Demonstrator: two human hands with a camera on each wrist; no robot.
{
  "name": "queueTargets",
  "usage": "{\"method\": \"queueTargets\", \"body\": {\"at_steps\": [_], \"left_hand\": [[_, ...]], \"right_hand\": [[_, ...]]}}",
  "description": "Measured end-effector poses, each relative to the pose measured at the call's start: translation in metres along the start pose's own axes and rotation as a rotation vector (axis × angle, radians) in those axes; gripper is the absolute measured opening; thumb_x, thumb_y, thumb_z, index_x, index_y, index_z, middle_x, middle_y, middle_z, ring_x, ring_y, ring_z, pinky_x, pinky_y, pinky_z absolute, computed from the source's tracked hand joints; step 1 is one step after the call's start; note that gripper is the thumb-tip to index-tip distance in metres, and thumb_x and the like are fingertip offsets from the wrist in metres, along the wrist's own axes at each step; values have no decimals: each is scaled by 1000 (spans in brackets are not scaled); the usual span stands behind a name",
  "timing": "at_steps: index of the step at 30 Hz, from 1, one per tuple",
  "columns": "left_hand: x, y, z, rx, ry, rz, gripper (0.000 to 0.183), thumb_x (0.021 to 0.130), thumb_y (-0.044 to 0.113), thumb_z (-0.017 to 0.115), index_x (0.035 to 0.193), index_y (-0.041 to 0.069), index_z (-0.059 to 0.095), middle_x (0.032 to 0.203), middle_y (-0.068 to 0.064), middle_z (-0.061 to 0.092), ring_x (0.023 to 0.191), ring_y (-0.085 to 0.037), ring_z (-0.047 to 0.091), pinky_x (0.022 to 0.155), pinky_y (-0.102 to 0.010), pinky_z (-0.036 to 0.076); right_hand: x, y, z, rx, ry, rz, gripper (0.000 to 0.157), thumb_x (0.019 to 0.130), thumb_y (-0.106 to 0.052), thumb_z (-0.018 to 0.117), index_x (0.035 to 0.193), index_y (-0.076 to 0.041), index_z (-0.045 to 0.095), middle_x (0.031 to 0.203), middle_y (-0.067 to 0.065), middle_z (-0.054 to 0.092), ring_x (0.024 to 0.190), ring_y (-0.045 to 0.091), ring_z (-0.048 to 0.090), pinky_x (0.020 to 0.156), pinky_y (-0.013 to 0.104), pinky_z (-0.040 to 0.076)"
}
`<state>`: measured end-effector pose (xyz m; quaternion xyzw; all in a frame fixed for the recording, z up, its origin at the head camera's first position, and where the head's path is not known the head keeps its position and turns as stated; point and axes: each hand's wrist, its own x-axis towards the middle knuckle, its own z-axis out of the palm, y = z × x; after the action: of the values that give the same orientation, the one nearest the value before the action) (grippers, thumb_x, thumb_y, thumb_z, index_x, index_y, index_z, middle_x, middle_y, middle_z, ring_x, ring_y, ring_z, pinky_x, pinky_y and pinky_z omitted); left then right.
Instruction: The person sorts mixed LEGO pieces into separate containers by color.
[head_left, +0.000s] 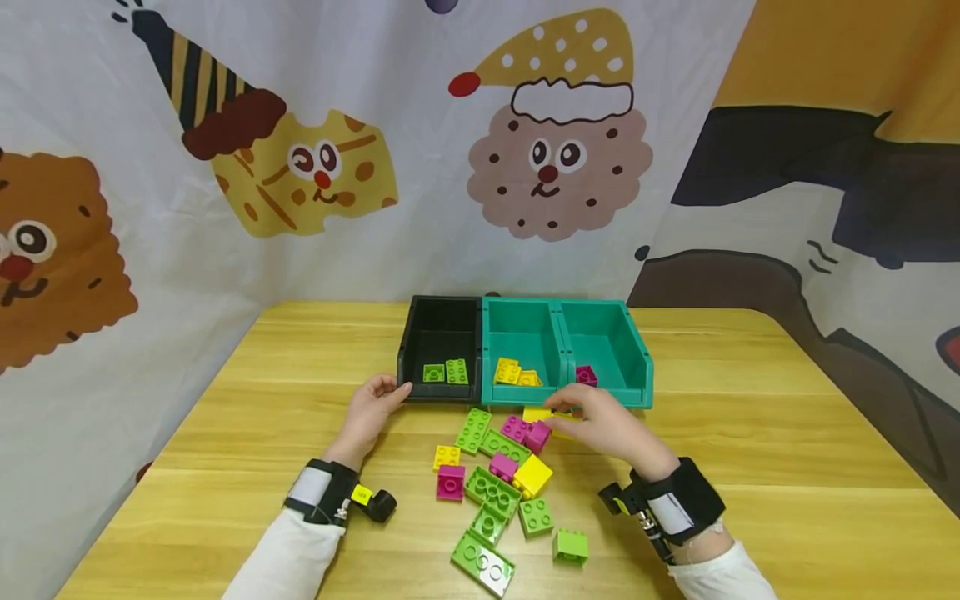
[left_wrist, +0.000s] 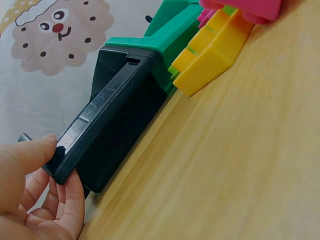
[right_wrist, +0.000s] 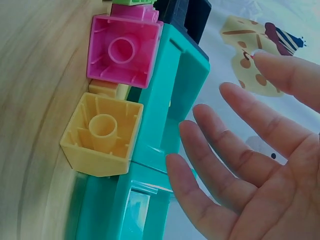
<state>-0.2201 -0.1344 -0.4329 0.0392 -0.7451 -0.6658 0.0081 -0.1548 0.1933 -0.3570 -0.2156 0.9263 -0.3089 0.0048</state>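
At the front left corner of the black bin (head_left: 438, 321), my left hand (head_left: 369, 421) grips the rim. The left wrist view shows the thumb on top of the bin's edge (left_wrist: 107, 97) and the fingers below it. My right hand (head_left: 600, 421) hovers just before the teal bins (head_left: 603, 400), above a yellow brick (head_left: 537, 414). In the right wrist view its fingers (right_wrist: 235, 150) are spread, holding nothing. Close by sit a magenta brick (right_wrist: 150, 75) and a yellow brick (right_wrist: 102, 127), both with hollow sides showing. Green bricks (head_left: 457, 372) lie in the black bin.
Yellow bricks (head_left: 507, 371) lie in the middle bin and a magenta brick (head_left: 586, 376) in the right one. Several loose green, yellow and magenta bricks, among them a green one (head_left: 483, 564), spread toward the front of the wooden table (head_left: 247, 417). A printed cloth (head_left: 420, 208) hangs behind.
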Motion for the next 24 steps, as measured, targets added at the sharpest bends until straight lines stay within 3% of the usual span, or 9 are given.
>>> {"method": "queueTargets", "body": {"at_steps": [9,19,24], "left_hand": [[1,0,0,-5,0,-1,21,89,11,64,101,-4,53,84,1,51,79,-11,46,68,-17,43],[1,0,1,4,6,3,22,89,12,65,101,-3,54,85,1,51,81,-11,46,69,-17,43],[1,1,0,21,2,0,24,90,14,65,102,-3,54,86,0,51,81,-12,45,69,-17,42]], "right_hand": [[-4,-8,3,-46,22,-40,24,88,-18,66,109,-6,66,108,9,64,97,28,58,83,42,50],[-4,-17,4,-105,95,-81,38,84,-17,72,119,-6,61,121,11,57,101,28,59,75,40,54],[-5,-22,5,-92,67,-112,39,83,-15,72,120,-6,60,122,10,56,106,28,58,83,41,53]]}}
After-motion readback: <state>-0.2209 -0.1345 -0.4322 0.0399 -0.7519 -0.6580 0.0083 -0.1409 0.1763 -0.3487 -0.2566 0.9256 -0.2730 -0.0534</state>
